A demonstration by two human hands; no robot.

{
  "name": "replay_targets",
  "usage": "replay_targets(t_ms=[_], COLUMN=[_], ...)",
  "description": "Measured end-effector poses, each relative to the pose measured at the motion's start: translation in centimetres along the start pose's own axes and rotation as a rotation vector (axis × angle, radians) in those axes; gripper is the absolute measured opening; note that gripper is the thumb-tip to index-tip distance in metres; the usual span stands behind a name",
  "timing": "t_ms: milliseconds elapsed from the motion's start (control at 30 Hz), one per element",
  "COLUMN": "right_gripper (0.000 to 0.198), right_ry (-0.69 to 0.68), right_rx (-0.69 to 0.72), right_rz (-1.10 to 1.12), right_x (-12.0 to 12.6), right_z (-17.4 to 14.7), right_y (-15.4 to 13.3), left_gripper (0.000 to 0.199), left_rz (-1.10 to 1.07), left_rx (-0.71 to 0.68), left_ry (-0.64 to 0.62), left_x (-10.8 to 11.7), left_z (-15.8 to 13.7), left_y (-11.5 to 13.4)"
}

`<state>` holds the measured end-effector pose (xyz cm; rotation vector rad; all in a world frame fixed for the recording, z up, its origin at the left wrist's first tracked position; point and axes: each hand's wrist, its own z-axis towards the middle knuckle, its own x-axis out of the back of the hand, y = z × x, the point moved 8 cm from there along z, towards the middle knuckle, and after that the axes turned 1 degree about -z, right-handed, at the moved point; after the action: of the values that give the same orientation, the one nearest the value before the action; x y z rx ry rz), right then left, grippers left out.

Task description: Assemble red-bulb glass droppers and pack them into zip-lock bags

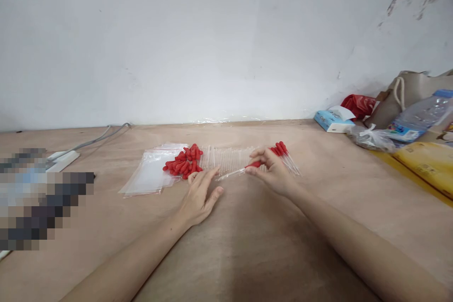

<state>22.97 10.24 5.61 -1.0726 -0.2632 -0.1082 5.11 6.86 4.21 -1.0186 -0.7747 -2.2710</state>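
A glass dropper (pixel 231 175) with a red rubber bulb is pinched at its bulb by my right hand (pixel 271 172). Its clear tube points left, with the tip close to my left hand (pixel 201 196). That hand rests low over the table, thumb apart from the outstretched fingers, holding nothing that I can see. Behind both hands lies a row of clear glass tubes (pixel 231 158) side by side. A pile of loose red rubber bulbs (pixel 184 163) sits beyond my left fingers. Several droppers with red bulbs (pixel 282 148) lie together just past my right hand.
Clear plastic zip bags (pixel 145 177) lie left of the bulbs, partly under them. A white power strip (pixel 63 160) with a grey cable is farther left, near a blurred area. At right are a tissue pack (pixel 333 120), a plastic bottle (pixel 421 113) and a yellow package (pixel 426 163).
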Motion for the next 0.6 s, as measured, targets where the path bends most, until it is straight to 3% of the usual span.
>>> replay_targets(t_ms=[133,233,300,367,467,600], right_gripper=[0.03,0.037,0.041,0.037,0.022,0.017], right_ry=[0.17,0.285,0.306,0.253,0.124,0.114], right_rx=[-0.119,-0.091,-0.117,-0.16,-0.199,-0.193], right_rz=[0.061,-0.072,-0.206,-0.352,-0.599,-0.846], right_x=[6.5,11.6,13.6,13.9,12.3,10.5], right_z=[2.5,4.2,5.0,5.4,5.4,4.6], right_y=[0.7,1.2,2.1,3.0,4.1,4.9], left_gripper=[0.036,0.028,0.024,0.023,0.022,0.018], left_rz=[0.01,0.02,0.028,0.034,0.035,0.024], left_rx=[0.072,0.029,0.013,0.012,0.022,0.032], left_ry=[-0.011,-0.049,-0.063,-0.07,-0.083,-0.101], left_x=[0.1,-0.3,-0.5,-0.5,-0.5,-0.7], left_z=[0.0,0.1,0.2,0.2,0.2,0.1], left_y=[-0.7,-0.3,0.0,0.1,0.0,-0.2])
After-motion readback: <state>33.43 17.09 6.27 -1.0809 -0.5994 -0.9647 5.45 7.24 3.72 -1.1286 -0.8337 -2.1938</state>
